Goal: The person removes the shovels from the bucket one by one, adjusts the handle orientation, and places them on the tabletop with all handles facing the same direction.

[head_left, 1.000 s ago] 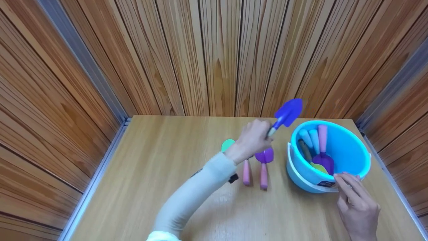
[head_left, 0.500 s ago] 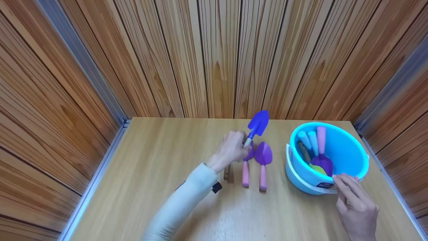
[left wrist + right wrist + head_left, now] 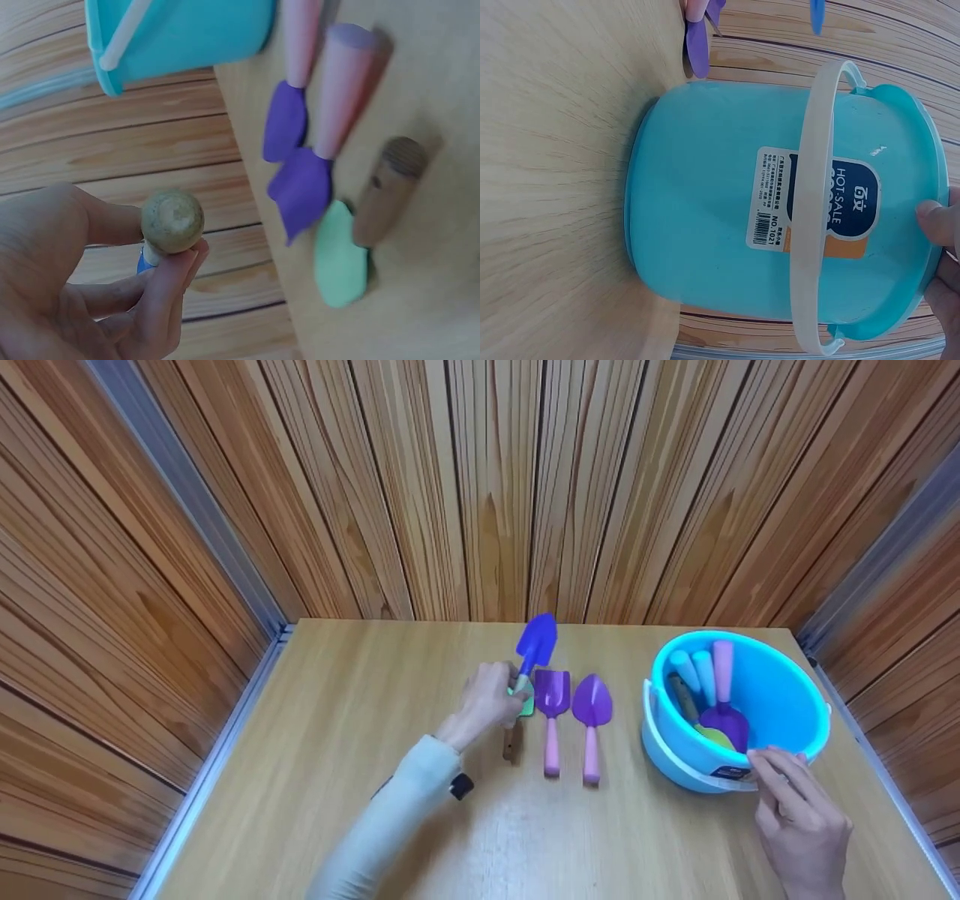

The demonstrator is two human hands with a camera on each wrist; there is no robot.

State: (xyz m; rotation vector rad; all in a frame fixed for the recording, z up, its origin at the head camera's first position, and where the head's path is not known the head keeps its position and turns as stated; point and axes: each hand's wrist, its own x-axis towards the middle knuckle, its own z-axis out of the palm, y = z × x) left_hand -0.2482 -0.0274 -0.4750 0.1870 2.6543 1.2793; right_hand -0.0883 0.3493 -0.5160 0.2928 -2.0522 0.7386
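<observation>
My left hand (image 3: 486, 701) pinches a small blue hand trowel (image 3: 537, 640) by its pale wooden handle, blade pointing up and away. In the left wrist view the handle's round end (image 3: 172, 220) sits between thumb and fingers. The trowel is above a green-bladed shovel (image 3: 342, 255) with a brown handle, partly hidden by the hand in the head view. Right of that lie a square purple shovel (image 3: 553, 690) and a pointed purple trowel (image 3: 592, 701), both pink-handled. My right hand (image 3: 804, 814) holds the near rim of a blue bucket (image 3: 787, 690), thumb outside.
Several tools stand in the bucket, among them a purple shovel (image 3: 724, 724) with a pink handle and two light-blue handles (image 3: 705, 675). The bucket's white carry handle (image 3: 814, 202) hangs down its side. Wood-panelled walls (image 3: 495, 487) enclose the table (image 3: 360, 697).
My left hand has moved left, away from the bucket, with the blue trowel still held and lower. The purple shovel it covered now shows. My right hand stays on the rim.
</observation>
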